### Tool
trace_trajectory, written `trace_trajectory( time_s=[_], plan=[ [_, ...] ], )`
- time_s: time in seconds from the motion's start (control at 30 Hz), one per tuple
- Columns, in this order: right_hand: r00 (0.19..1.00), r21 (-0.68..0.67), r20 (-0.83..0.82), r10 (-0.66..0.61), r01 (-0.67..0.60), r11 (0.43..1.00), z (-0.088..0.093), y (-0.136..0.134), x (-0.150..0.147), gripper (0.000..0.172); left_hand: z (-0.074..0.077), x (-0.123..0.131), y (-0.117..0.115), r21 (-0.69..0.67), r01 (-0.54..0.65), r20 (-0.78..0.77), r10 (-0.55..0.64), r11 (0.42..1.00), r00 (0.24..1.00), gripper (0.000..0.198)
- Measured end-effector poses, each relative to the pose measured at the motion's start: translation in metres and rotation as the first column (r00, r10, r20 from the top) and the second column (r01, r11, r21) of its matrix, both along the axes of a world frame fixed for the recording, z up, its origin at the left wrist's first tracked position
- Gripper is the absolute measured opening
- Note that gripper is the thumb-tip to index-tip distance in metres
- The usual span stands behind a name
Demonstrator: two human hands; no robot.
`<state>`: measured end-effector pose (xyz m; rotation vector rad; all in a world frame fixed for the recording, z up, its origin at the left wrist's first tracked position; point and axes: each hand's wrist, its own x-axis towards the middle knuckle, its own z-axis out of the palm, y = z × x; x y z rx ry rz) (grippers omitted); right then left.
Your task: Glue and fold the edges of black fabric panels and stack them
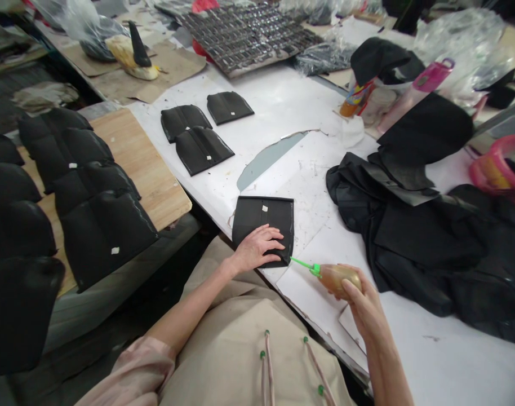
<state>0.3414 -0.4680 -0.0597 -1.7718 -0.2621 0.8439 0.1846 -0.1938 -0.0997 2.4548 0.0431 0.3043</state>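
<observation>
A flat black fabric piece [249, 217] with a small white tag lies on the white table near its front edge. My left hand [260, 246] rests on it, palm down, with fingers spread over its lower part. In my right hand [359, 293] is a squeeze bottle [340, 279] of brownish liquid, lying tilted in the grip. Its thin green nozzle [302, 263] points left, and the tip is at the piece's lower right edge. A whitish line runs along that right edge.
Three similar black pieces [204, 149] lie farther back on the white table [283, 107]. More are laid in rows on a wooden board [131, 146] at left. Black cloth [430, 237] is heaped at right, near a pink container [500, 169]. A dark gridded sheet [249, 36] lies at the back.
</observation>
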Motion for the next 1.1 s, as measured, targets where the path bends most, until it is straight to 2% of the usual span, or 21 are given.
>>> trace_trajectory(
  time_s=[0.17,0.33,0.43,0.5,0.57,0.67,0.73,0.8,0.93,1.03,1.1],
  plan=[
    [0.992,0.024,0.120,-0.025,0.022,0.999,-0.001,0.007,-0.002,0.054,0.001,0.000,0.000,-0.004,-0.001,-0.003,0.001,1.000,1.000,0.025],
    [0.938,-0.082,0.326,0.114,-0.092,0.992,0.001,0.007,-0.005,0.055,0.002,0.000,-0.001,-0.007,-0.001,-0.015,0.001,1.000,1.000,0.025],
    [0.901,-0.135,0.388,0.196,-0.155,0.979,0.006,0.004,-0.006,0.055,0.002,0.000,-0.001,-0.008,-0.001,-0.021,0.001,1.000,1.000,0.026],
    [0.912,-0.128,0.355,0.208,-0.173,0.977,0.009,0.002,-0.006,0.055,0.003,0.000,-0.001,-0.010,-0.005,-0.024,0.005,1.000,1.000,0.026],
    [0.957,-0.078,0.238,0.166,-0.151,0.985,0.010,-0.001,-0.004,0.054,0.003,0.000,-0.001,-0.013,-0.011,-0.023,0.011,1.000,1.000,0.026],
    [0.997,0.088,0.000,0.075,-0.074,0.993,0.007,-0.005,-0.003,0.053,0.003,0.002,-0.003,-0.017,-0.027,-0.029,0.026,0.999,0.999,0.026],
    [0.996,0.218,-0.090,0.012,0.008,0.976,0.003,-0.006,-0.002,0.054,0.004,0.007,-0.005,-0.006,-0.052,-0.033,0.052,0.999,0.998,0.026],
    [0.992,0.317,-0.104,-0.064,0.094,0.944,-0.002,-0.006,0.000,0.058,0.005,0.016,-0.007,0.019,-0.089,-0.030,0.089,0.996,0.996,0.025],
    [0.985,0.395,-0.103,-0.135,0.165,0.903,-0.001,0.003,0.004,0.070,0.010,0.038,-0.008,0.093,-0.146,-0.052,0.151,0.985,0.987,0.027],
    [0.969,0.433,-0.141,-0.201,0.243,0.868,0.005,0.013,-0.002,0.062,0.014,0.050,-0.006,0.141,-0.163,-0.074,0.174,0.977,0.982,0.028],
    [0.963,0.421,-0.130,-0.235,0.268,0.867,0.008,0.017,-0.011,0.058,0.015,0.056,-0.005,0.158,-0.168,-0.081,0.182,0.973,0.980,0.028]
  ],
)
